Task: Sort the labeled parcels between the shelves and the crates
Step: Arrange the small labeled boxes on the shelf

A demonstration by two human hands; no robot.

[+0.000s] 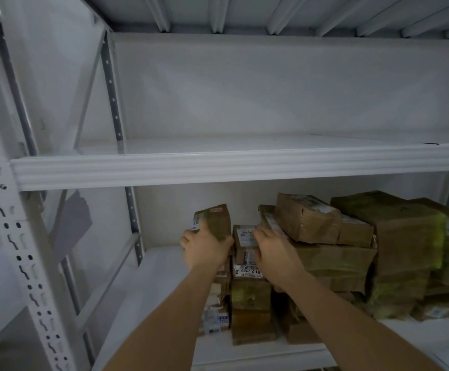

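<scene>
Shelving rack [234,167]: white painted metal, smooth, matt. Parcels [333,259]: brown cardboard, glossy clear tape, white paper labels [247,273].

Head view, close, facing shelves [218,167]

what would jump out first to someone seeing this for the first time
Two bare arms reach up into a white metal rack. The left hand grips a small brown parcel; the right hand rests on the stacked parcels crowding the lower shelf's right side.
</scene>
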